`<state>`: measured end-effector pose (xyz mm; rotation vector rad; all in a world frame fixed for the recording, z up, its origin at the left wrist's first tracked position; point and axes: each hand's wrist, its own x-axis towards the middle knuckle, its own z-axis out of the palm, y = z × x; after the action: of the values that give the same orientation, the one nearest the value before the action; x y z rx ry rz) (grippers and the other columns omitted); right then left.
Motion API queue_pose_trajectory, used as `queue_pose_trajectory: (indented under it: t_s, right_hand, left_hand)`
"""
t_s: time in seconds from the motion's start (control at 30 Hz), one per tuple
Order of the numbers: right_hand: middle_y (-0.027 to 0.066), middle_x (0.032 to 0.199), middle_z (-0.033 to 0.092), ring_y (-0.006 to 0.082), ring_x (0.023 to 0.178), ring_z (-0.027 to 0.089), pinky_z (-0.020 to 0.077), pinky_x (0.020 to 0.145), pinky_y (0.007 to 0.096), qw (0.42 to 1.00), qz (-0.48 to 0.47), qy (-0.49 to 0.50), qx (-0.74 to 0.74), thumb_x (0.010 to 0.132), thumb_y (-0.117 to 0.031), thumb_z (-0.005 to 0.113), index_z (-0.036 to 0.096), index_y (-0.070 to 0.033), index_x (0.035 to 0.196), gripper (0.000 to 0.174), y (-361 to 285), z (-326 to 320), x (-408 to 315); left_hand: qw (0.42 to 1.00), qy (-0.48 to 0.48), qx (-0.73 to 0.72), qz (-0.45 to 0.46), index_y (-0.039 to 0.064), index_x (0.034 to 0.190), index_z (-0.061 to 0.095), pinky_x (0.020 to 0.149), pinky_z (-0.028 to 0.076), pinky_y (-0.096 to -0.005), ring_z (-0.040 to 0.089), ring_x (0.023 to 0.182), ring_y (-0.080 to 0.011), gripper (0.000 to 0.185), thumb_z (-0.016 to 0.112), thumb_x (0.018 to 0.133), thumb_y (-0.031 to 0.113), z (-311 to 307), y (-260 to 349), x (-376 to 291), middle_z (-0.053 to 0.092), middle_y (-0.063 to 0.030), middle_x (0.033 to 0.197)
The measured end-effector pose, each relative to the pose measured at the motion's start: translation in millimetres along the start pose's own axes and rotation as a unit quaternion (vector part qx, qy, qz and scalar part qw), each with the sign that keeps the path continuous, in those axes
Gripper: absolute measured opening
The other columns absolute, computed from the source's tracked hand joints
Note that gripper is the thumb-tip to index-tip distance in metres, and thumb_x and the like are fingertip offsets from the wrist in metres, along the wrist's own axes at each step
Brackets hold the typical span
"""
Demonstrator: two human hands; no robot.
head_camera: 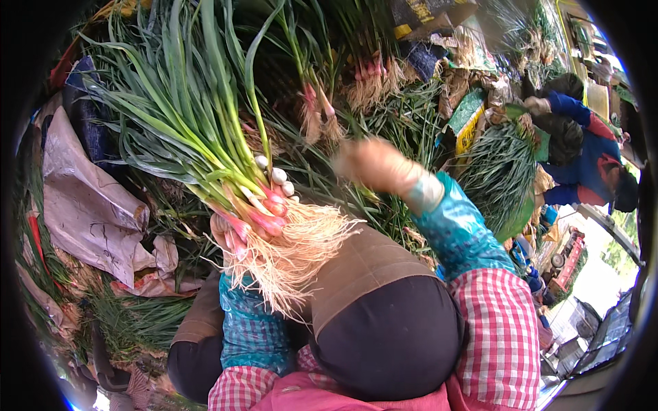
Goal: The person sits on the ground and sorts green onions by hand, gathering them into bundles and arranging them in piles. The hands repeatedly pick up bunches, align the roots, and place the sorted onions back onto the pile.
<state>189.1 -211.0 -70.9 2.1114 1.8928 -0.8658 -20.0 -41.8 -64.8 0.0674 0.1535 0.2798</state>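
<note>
My left hand, mostly hidden under the stems, grips a bunch of green garlic plants. What look like its white-covered fingertips show on the bunch's far side. Long green leaves fan toward the upper left, while pinkish bulbs and pale, stringy roots hang over my lap. To the right of the bunch and apart from it, my right hand is raised and blurred by motion; its fingers cannot be made out. Beyond it lie a few loose green garlic plants with roots attached.
A whitish woven sack lies at left. Cut leaves cover the ground ahead. Another bundle of garlic lies at the top. On the right, a person in blue sits by a leafy bundle. A red truck stands farther off.
</note>
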Motion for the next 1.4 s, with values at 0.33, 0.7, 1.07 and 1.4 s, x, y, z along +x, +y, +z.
queue_pose_trajectory:
  t_s: [0.33,0.7,1.07,1.4]
  right_hand:
    - [0.0177,0.074,0.068,0.0354,0.074,0.068,0.0538,0.069,0.0462,0.940,0.230,0.196,0.160,0.090,-0.041,0.062,0.065,-0.004,0.093,0.038,-5.5,-32.3,75.2]
    - [0.0126,0.073,0.065,0.0296,0.063,0.067,0.0545,0.059,0.0386,0.921,-0.060,0.199,0.330,0.087,-0.020,0.070,0.066,-0.008,0.104,0.022,-38.8,-57.7,1.6]
    - [0.0094,0.066,0.064,0.0180,0.058,0.064,0.0518,0.054,0.0311,0.856,0.039,0.343,0.386,0.088,-0.014,0.070,0.066,-0.002,0.086,0.013,-31.5,-74.6,23.2]
    - [0.0060,0.100,0.065,0.0126,0.093,0.059,0.0506,0.079,0.0272,0.703,-0.015,-0.080,0.706,0.093,-0.038,0.068,0.062,-0.001,0.121,0.047,-34.6,-74.1,35.1]
  left_hand:
    - [0.998,0.011,-0.042,-0.053,-0.003,0.146,0.032,0.100,0.040,-0.0468,0.051,0.110,-0.0308,0.087,0.067,0.083,0.046,-26.9,-2.5,2.4,0.053,-0.0146,0.116]
    - [0.974,0.223,0.038,-0.006,-0.007,0.125,0.050,0.072,0.055,-0.0355,0.065,0.079,-0.0273,0.044,0.047,0.095,0.025,-70.2,-7.8,-42.6,0.063,-0.0210,0.107]
    - [0.994,0.070,0.080,-0.007,-0.007,0.129,0.048,0.094,0.049,-0.0495,0.060,0.106,-0.0386,0.063,0.067,0.082,0.031,-3.7,1.5,0.2,0.056,-0.0282,0.123]
    - [0.999,-0.025,-0.040,-0.001,-0.004,0.135,0.045,0.104,0.041,-0.0531,0.052,0.119,-0.0382,0.069,0.069,0.083,0.035,-36.3,2.7,-1.1,0.048,-0.0240,0.137]
